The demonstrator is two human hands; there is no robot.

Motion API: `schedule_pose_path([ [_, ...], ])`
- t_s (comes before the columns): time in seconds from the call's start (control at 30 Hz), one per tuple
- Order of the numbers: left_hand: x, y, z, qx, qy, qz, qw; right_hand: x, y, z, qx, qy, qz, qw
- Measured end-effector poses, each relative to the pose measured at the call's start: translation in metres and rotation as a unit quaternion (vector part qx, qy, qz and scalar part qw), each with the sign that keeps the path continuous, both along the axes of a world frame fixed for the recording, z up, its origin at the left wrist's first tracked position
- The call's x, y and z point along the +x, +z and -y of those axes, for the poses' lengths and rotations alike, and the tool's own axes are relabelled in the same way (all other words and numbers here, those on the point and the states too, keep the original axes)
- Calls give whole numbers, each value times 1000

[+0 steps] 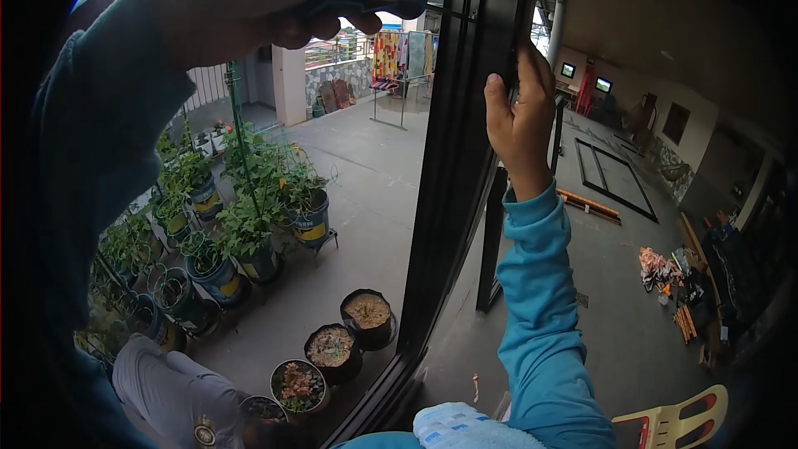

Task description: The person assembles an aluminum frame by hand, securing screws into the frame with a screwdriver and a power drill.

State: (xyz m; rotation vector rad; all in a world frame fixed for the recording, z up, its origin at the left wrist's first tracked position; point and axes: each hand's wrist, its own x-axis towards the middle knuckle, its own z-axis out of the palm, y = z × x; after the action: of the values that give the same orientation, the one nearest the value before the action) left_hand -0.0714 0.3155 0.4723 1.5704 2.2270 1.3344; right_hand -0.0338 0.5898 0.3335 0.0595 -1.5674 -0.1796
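At the upper left, my left hand [332, 0] is wrapped round the dark handle of a screwdriver [411, 2], whose thin shaft points at the black metal frame [445, 150]. Whether its tip touches the frame is too dark to tell. My right hand [522, 112] rests against the right side of the same upright frame, thumb apart from the other fingers, with the fingertips partly hidden behind its edge. Blue sleeves cover both arms. A light blue towel [470, 428] lies near my body at the bottom.
Potted plants [312, 220] and round planters [366, 312] stand left of the frame. Another person's grey shirt [179, 391] shows at the lower left. To the right are a yellow chair [665, 420], a black frame on the floor [615, 179] and scattered items [661, 270].
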Motion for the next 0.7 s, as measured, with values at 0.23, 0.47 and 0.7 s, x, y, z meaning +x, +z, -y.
schedule_pose_path([
  [0.23, -59, -43, -2, 101, -14, -752, 651, 2, -1, 2, -44, 6, 18, 999],
  [0.47, -89, -54, 8, 132, -55, -440, 887, 0, -2, -1, -69, 42, 16, 997],
  [0.7, -74, -81, 2, 232, -67, 44, 969, -4, -5, 64, -129, 193, 83, 969],
])
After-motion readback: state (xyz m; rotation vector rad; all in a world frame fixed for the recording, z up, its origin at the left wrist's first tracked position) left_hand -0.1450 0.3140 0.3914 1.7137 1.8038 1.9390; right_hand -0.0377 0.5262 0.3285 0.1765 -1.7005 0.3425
